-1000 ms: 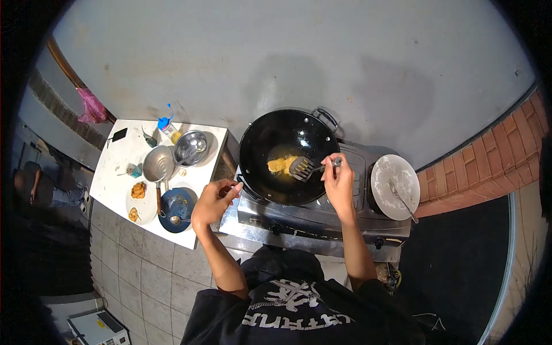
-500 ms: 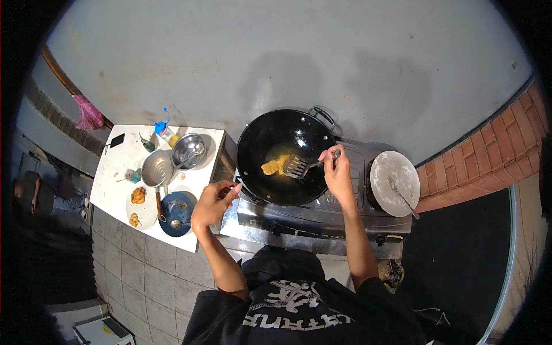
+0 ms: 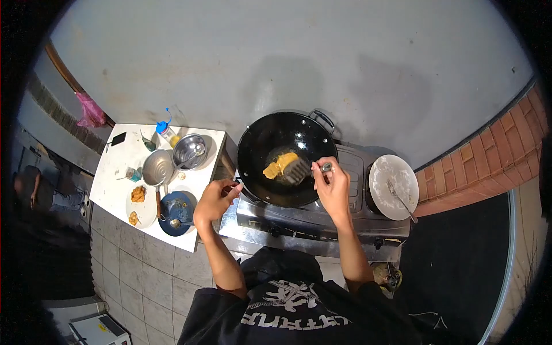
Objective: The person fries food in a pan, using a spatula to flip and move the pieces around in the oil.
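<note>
A black wok stands on a metal gas stove. Inside it, golden food lies in oil, left of the slotted head of a metal spatula. My right hand is closed round the spatula's handle at the wok's right side. At the wok's lower left rim, my left hand has its thumb and fingertips together beside the wok's handle; whether it grips anything is hard to make out.
Left of the stove, a white table bears a pan, a steel bowl, a blue plate, a plate of fried pieces and a blue-capped bottle. A floury plate with a spoon lies right. A person is far left.
My right hand has moved down and slightly left, and the spatula head has turned beside the food. The food shows a changed shape. My left hand has barely moved.
</note>
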A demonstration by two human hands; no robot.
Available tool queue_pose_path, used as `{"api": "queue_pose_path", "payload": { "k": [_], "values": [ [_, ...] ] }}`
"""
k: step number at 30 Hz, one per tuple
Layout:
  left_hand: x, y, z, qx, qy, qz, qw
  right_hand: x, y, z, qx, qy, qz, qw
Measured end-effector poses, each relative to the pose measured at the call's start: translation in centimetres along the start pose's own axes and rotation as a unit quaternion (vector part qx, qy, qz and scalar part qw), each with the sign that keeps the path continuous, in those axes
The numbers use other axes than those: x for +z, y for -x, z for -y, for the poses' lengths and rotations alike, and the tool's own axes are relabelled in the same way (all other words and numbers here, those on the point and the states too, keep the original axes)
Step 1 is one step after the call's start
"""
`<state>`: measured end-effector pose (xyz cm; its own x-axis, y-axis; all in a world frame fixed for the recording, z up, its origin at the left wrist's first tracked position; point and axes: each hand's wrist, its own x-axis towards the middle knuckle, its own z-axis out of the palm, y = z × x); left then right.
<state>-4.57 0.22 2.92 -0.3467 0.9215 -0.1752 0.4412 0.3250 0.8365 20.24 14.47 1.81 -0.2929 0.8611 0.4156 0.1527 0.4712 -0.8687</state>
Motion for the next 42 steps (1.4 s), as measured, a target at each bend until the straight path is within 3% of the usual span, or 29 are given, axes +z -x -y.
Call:
{"api": "queue_pose_path", "payload": {
  "k": [2,4,8,10,20,26,31,42],
  "values": [
    [0.3,-0.3,0.3,-0.007,-0.030,-0.003,1.000,0.2,0.1,0.5,0.011,-0.011,-0.012,1.000],
    [0.7,-0.5,0.5,-0.004,-0.070,-0.015,0.997,0.2,-0.2,1.6,0.098,-0.093,0.009,0.991],
    [0.8,-0.4,0.3,-0.009,-0.072,-0.010,0.997,0.7,-1.3,0.6,0.114,-0.123,0.033,0.985],
    [0.7,-0.3,0.5,-0.024,-0.061,-0.013,0.998,1.3,-1.6,0.2,0.079,-0.068,0.042,0.994],
    [-0.3,1.0,0.3,-0.020,-0.053,-0.010,0.998,3.2,-0.6,-3.3,0.109,-0.114,-0.011,0.987],
    [-0.6,1.4,0.0,-0.009,-0.026,0.000,1.000,3.3,-0.2,-4.7,0.080,-0.128,-0.030,0.988],
    [-0.8,1.6,0.4,0.011,0.001,-0.001,1.000,2.3,0.1,-2.4,0.041,-0.080,0.037,0.995],
    [-0.7,1.4,0.8,0.019,-0.008,0.010,1.000,1.6,-0.9,0.2,-0.043,0.026,0.073,0.996]
  ]
}}
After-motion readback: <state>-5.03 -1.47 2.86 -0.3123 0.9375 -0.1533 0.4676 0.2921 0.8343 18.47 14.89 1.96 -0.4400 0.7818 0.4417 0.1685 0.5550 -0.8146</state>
